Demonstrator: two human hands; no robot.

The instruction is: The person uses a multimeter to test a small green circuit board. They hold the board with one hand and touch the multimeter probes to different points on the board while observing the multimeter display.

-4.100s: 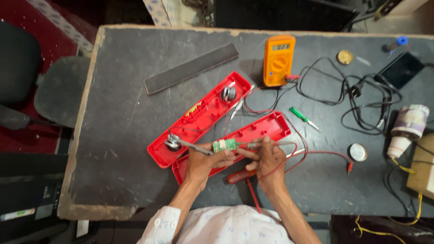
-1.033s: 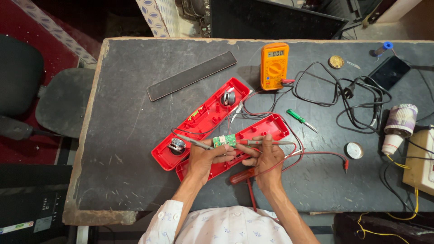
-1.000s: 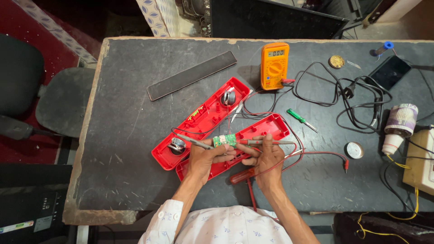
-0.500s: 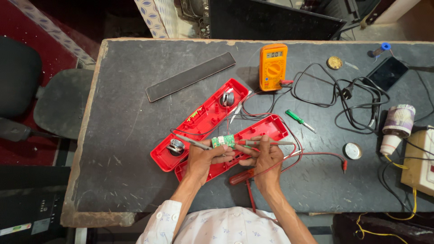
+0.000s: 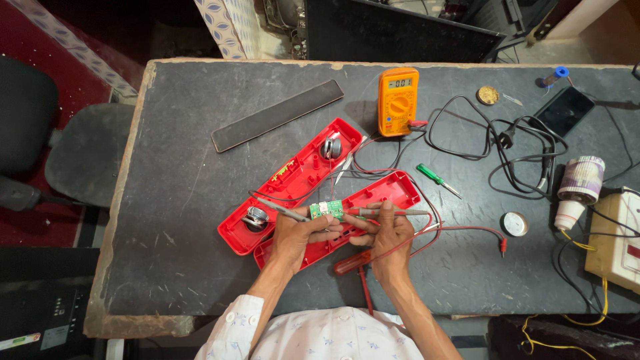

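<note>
My left hand holds a small green circuit board over the nearer red plastic shell. A thin grey rod pokes out to the left of that hand. My right hand grips a red meter probe with its tip at the board's right edge. A second red shell lies just behind, with two round silver speakers in it. Red leads run back to the orange multimeter.
A dark flat strip lies at the back left. To the right are a green-handled screwdriver, a tangled black cable, a phone, a round white tin, a tape roll and a beige box. A black chair stands left of the table.
Both hands stay on the board and probe with only tiny shifts. The view has drifted slightly.
</note>
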